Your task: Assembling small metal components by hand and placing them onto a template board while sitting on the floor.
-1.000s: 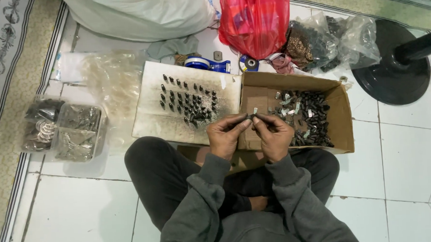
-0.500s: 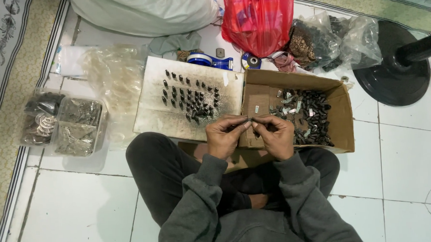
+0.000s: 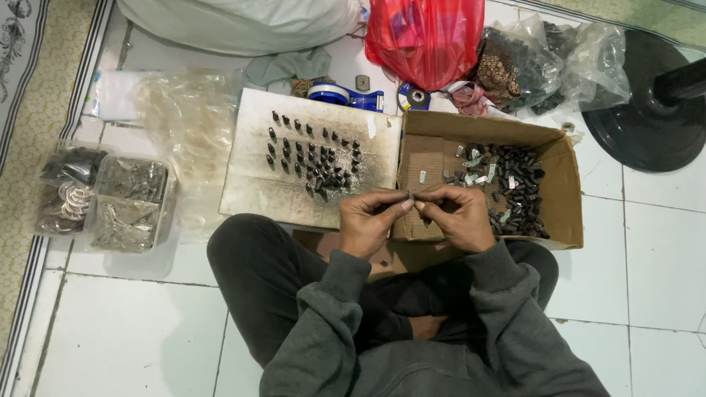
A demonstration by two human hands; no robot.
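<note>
While both hands pinch one small dark part (image 3: 410,198) between fingertips, left hand (image 3: 372,221) and right hand (image 3: 457,217) meet. Ahead-left of the fingers: board (image 3: 251,190) bearing many upright pieces (image 3: 314,157). Ahead-right: box (image 3: 560,191) of loose parts (image 3: 517,185), plenty seemingly left.

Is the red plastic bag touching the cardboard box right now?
Apart. The head view shows white floor, a blue tape dispenser and a tape roll between the red plastic bag and the cardboard box.
</note>
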